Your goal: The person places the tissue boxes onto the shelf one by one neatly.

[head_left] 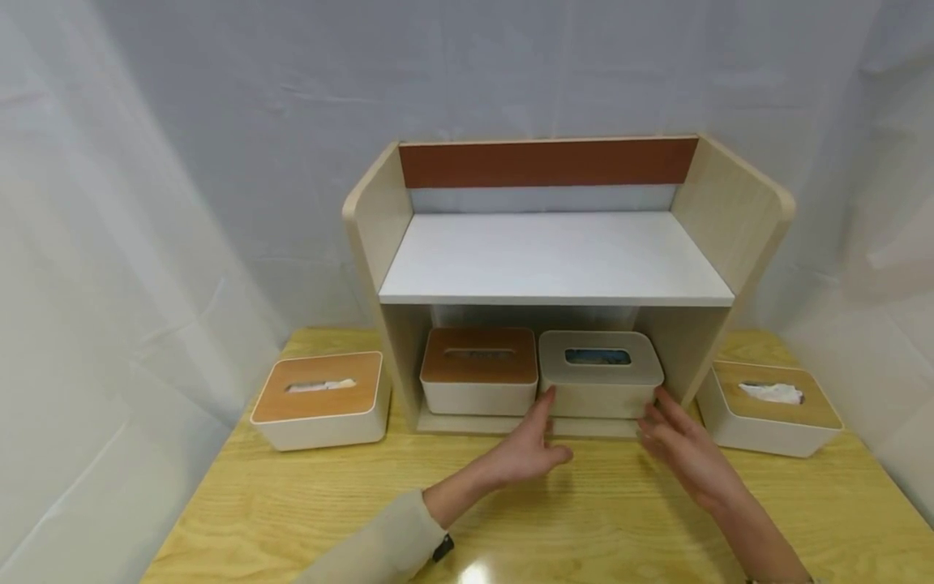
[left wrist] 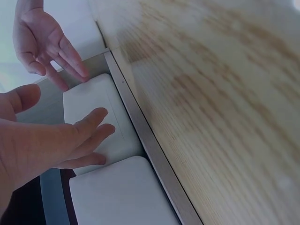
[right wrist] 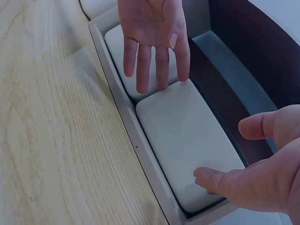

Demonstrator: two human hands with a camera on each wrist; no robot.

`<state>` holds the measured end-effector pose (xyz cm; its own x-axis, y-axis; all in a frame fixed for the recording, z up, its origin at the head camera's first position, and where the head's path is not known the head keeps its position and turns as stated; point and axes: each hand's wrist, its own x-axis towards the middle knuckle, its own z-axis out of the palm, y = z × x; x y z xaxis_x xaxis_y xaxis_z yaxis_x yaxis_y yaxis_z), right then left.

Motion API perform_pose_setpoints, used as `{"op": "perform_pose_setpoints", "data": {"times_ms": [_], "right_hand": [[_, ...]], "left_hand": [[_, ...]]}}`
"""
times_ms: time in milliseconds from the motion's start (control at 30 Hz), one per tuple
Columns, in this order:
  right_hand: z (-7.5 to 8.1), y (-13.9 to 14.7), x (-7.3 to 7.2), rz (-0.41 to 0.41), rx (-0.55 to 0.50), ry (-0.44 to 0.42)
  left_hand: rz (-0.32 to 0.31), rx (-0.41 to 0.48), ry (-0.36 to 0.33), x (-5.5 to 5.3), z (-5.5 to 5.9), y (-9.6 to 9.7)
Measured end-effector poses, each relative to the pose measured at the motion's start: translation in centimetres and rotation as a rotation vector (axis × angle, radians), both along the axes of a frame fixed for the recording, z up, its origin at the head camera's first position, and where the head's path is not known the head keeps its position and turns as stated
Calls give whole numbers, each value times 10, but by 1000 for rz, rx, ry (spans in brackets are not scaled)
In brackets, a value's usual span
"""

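A tissue box with a grey lid (head_left: 601,399) sits at the right of the shelf's lower compartment, its slot showing something blue inside. My left hand (head_left: 527,450) is at its front left corner, fingers extended and thumb apart. At the front right corner is my right hand (head_left: 686,454), fingers spread and slightly bent. In the right wrist view, the left fingers (right wrist: 144,70) reach over the seam between this box and its neighbour. That neighbour is a tissue box with a reddish-brown lid (head_left: 479,397), standing to the left in the same compartment.
The desktop shelf (head_left: 554,259) has a white upper board and pale side panels. Outside it on the wooden table (head_left: 584,519) stand a tissue box with an orange-brown lid (head_left: 328,426) at left and a wood-lidded tissue box (head_left: 773,430) at right. Pale sheeting hangs behind.
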<state>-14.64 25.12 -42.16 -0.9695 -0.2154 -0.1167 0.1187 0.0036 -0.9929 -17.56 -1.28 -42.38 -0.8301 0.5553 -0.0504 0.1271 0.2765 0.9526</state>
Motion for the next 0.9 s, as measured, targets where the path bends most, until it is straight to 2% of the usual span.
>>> {"op": "perform_pose_setpoints", "data": {"times_ms": [200,300,400,567,733,900], "right_hand": [[-9,7,-4,-2,-70,39],[-8,9,-4,6,-94,59],[-1,8,-2,31,-48,44],[10,0,6,29,26,11],[17,-10,12,10,110,30],[26,-19,18,19,148,72]], "left_hand": [[-16,-10,-7,1,1,-3],[-24,-21,3,2,3,-5],[-32,-56,21,6,7,-8],[-53,-105,48,13,14,-13],[-68,-61,22,18,18,-18],[-86,-15,-18,25,24,-26]]}}
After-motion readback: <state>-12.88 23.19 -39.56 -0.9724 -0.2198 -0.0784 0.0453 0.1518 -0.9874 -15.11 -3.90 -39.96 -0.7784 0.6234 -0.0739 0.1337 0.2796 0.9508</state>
